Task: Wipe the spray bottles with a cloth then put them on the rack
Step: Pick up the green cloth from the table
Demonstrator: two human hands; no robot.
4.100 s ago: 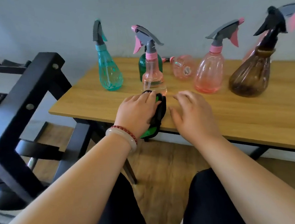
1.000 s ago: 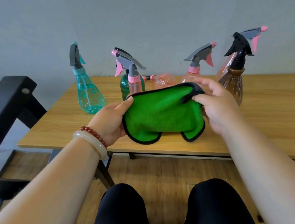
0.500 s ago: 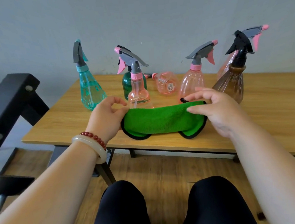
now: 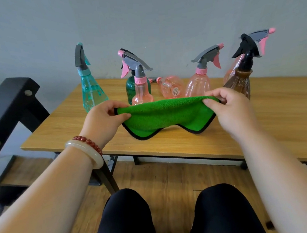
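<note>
A green cloth (image 4: 164,116) with black trim is stretched between my hands just above the wooden table (image 4: 281,117). My left hand (image 4: 104,121) pinches its left end and my right hand (image 4: 229,108) pinches its right end. Behind it stand several spray bottles: a teal one (image 4: 91,95) at the left, a small pink one (image 4: 141,93) in front of a dark green one (image 4: 130,87), a rounder pink one (image 4: 199,82), and a brown one (image 4: 241,81) at the right. Another pink bottle (image 4: 171,87) lies on its side. A further pink bottle stands partly hidden behind the brown one.
A black metal rack (image 4: 7,109) stands at the left, beside the table's left end. A grey wall runs close behind the bottles. My knees (image 4: 175,215) are below the table's front edge, over a wooden floor.
The cloth went from lying bunched under my left hand on the table to being lifted, opened and folded lengthwise. My hands have now moved apart, pulling it taut.
</note>
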